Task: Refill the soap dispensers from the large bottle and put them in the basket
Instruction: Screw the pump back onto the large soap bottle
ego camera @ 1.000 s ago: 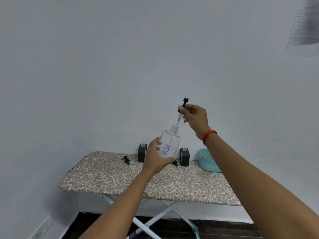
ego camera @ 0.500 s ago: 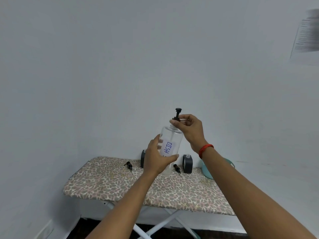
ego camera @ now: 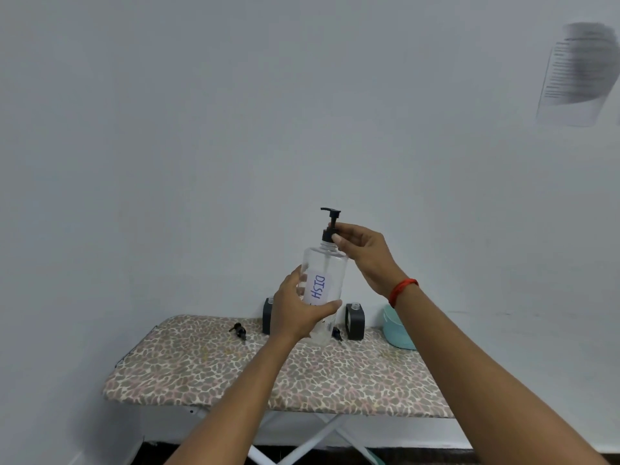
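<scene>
– Large bottle [ego camera: 323, 290], the clear one marked DISH: where is it?

– Upright in the air above the ironing board [ego camera: 268, 374], touching nothing on it. The left hand [ego camera: 298, 307] wraps its lower body, thumb across the front under the label. The right hand [ego camera: 364, 256] pinches the black collar of the pump [ego camera: 331, 223] at the neck. The hands are apart, one low and one high, both clamped on the same bottle.

– Which step, then?

– Working the pump collar on the neck, I judge. I cannot tell whether it is tightening or loosening. The next move calls for a twist of the right fingers against a firm left grip, with the bottle kept upright so nothing spills.

– And the count?

– One large bottle with one pump on it. Two dark dispensers stand at the board's far edge: one dispenser [ego camera: 267, 315] at the bottle's eight o'clock, half hidden by the left hand, and a second dispenser [ego camera: 355, 321] at four o'clock. Two loose tops lie on the board: one pump top [ego camera: 239, 330] further out at eight o'clock, another pump top [ego camera: 337, 333] at five o'clock, just beside the bottle's base. One teal basket [ego camera: 394, 330] sits beyond the second dispenser at four o'clock, and neither dispenser is in it.

– How full are they?

– Too small to tell.

– Anything else?

– One red bracelet [ego camera: 402, 290] on the right wrist, and one blurred sheet of paper [ego camera: 577, 75] on the wall at one o'clock.
</scene>
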A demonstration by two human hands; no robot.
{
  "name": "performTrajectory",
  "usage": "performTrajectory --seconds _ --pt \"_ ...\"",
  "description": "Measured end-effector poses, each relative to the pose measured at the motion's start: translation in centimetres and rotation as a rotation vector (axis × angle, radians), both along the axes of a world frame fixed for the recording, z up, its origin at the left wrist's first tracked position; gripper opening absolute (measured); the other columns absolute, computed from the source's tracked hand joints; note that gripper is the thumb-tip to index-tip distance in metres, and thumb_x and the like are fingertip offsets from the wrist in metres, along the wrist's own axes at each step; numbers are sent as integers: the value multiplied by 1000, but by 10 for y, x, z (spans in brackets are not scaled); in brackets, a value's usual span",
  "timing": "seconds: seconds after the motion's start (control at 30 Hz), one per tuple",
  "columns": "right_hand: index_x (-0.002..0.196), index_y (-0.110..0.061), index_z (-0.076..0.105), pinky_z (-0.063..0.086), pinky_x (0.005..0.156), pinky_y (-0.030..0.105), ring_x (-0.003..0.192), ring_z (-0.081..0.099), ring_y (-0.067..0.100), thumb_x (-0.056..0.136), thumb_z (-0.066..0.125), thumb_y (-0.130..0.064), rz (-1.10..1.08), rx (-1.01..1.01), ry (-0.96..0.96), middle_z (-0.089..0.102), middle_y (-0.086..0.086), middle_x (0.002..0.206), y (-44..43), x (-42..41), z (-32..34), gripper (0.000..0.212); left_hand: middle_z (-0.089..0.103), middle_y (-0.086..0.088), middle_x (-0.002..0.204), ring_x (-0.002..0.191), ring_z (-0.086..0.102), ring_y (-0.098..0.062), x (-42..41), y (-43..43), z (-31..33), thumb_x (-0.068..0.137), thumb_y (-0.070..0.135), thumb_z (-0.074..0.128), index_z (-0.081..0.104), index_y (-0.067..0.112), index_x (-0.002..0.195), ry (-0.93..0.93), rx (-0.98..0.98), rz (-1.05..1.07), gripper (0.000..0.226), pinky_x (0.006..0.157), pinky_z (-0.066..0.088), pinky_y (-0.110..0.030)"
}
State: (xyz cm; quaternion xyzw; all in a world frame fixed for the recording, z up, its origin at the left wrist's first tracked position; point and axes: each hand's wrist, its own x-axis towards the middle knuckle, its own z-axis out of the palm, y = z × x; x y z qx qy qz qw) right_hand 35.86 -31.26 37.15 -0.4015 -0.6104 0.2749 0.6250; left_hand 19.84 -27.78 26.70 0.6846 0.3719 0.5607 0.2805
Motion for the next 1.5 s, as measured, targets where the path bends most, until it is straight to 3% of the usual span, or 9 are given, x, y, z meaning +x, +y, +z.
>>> performTrajectory --seconds 0.3,0.53,0.7,0.83,1.03,1.1,1.3,1.4,1.5 --pt "118 -20 65 49 80 23 94 63 15 71 93 -33 -223 -82 -29 59 -1 94 6 -18 11 57 48 24 120 100 54 1 7 -15 4 58 68 87 43 26 150 95 84 112 110 68 38 -5" --pt "126 -7 69 46 95 34 103 71 16 94 69 -12 151 -134 -7 76 10 116 -2 12 4 32 64 5 135 111 63 -13 -6 0 -2 63 41 97 52 28 144 32 -46 -96 94 78 54 -17" --pt "117 -18 69 51 86 29 85 69 14 74 91 -20 -156 -88 25 56 -1 77 0 -3 5 48 55 20 128 106 58 -2 13 -19 -2 51 70 83 46 28 149 40 29 19 113 81 52 -18" --pt "114 -22 66 49 75 20 90 67 10 69 93 -38 -279 -91 -50 67 -1 100 1 -6 5 55 50 23 125 107 55 -1 17 -20 0 54 70 84 44 28 150 100 51 19 112 74 46 -12" --pt "118 -12 73 46 100 35 117 69 18 87 73 -30 162 -200 -24 76 8 118 -4 21 1 36 66 6 131 116 63 -18 1 -4 -6 62 42 96 55 26 142 35 -109 -181 91 94 59 -38" --pt "119 -11 72 46 105 41 119 68 22 94 69 -19 157 -192 -19 76 10 118 -2 22 -6 27 68 6 127 116 64 -20 1 -3 -10 63 40 97 58 26 138 33 -126 -194 86 90 60 -32" --pt "100 -23 70 54 78 31 78 63 14 72 92 -33 -290 -110 -10 64 4 86 1 -4 -17 37 54 20 120 104 58 -5 16 -18 -13 57 58 92 44 28 150 121 22 62 109 73 47 -14" --pt "101 -25 66 50 72 20 84 65 8 70 91 -43 -369 -80 -11 69 -5 94 0 -10 -18 44 55 18 123 104 59 -5 18 -18 -10 57 60 92 42 29 151 165 68 80 110 78 55 -23" --pt "111 -21 71 49 77 19 101 69 15 82 82 -40 -170 -160 -50 75 -3 106 -3 1 -11 36 61 14 124 106 63 -12 8 -12 -7 58 49 96 50 30 145 120 -74 -47 100 85 60 -32"
